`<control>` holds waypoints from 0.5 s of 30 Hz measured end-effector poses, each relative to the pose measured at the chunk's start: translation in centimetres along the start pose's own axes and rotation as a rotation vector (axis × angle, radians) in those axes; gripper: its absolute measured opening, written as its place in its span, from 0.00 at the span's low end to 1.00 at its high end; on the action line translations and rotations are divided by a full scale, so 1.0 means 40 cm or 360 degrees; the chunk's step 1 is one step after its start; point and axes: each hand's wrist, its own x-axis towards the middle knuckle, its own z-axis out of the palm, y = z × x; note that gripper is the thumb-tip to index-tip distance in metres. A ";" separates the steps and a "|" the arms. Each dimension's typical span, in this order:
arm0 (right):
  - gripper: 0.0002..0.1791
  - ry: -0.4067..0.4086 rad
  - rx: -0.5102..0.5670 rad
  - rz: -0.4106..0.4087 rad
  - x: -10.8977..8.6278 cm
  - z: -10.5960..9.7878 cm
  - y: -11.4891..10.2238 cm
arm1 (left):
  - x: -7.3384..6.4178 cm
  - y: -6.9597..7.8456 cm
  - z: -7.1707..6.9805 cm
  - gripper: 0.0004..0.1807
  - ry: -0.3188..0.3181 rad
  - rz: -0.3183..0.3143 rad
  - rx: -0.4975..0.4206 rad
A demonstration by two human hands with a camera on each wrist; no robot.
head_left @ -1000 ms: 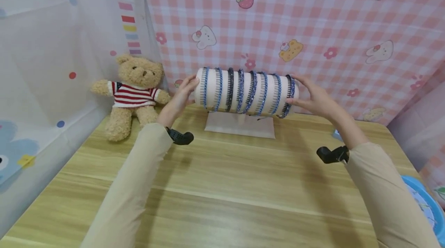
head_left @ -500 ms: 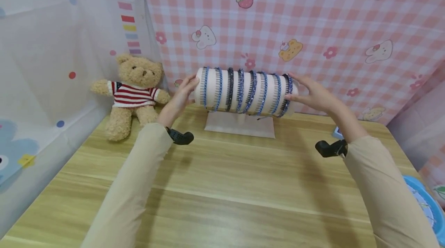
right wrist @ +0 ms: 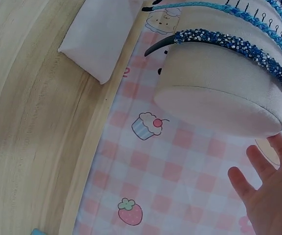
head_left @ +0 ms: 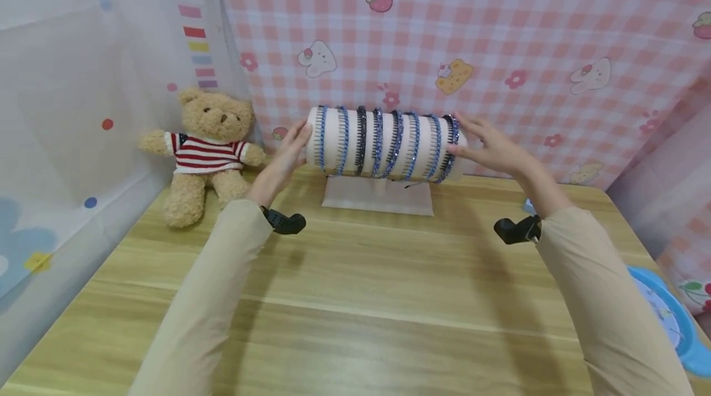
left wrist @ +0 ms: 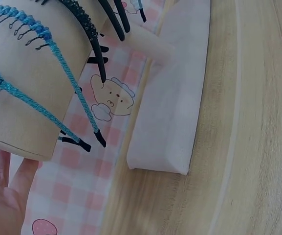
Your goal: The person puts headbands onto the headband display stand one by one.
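Note:
A white padded headband display roll (head_left: pixel 368 140) on a stand carries several headbands in blue and black. My left hand (head_left: pixel 280 161) rests against its left end, fingers fairly straight; in the left wrist view, the fingertips go out of sight behind the roll's end. At the other end, my right hand (head_left: pixel 494 146) holds the rightmost headband (head_left: pixel 449 155), blue and beaded, between thumb and forefinger. The right wrist view shows the remaining fingers spread beside the roll's end, and the beaded headband (right wrist: pixel 228 41) around it with one dark tip sticking out.
The stand's pale flat base (head_left: pixel 378 195) sits on the wooden table (head_left: pixel 355 297) near its back edge. A teddy bear (head_left: pixel 208 149) in a striped shirt sits to the left. At right are a blue basin (head_left: pixel 691 328) and a small blue object (head_left: pixel 529 205). Checked cloth hangs behind.
The right hand has slid the rightmost headband a little to the left along the roll. The left hand has stayed at the roll's end. The head view has shifted slightly.

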 end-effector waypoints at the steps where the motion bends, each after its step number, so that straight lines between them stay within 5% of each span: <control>1: 0.44 -0.0003 -0.0002 -0.0005 0.000 0.001 0.000 | -0.003 -0.001 -0.001 0.34 -0.0004 -0.0007 -0.0009; 5: 0.46 0.0002 0.0029 -0.0010 -0.001 0.008 0.002 | -0.011 0.002 -0.005 0.35 -0.0035 -0.0017 0.0018; 10: 0.56 0.0140 0.0145 0.0023 -0.022 0.033 0.024 | -0.021 0.006 -0.019 0.35 -0.0038 -0.0007 0.0224; 15: 0.59 0.0345 -0.0081 -0.0009 -0.060 0.072 0.074 | -0.039 -0.007 -0.054 0.35 0.0064 0.0243 0.0632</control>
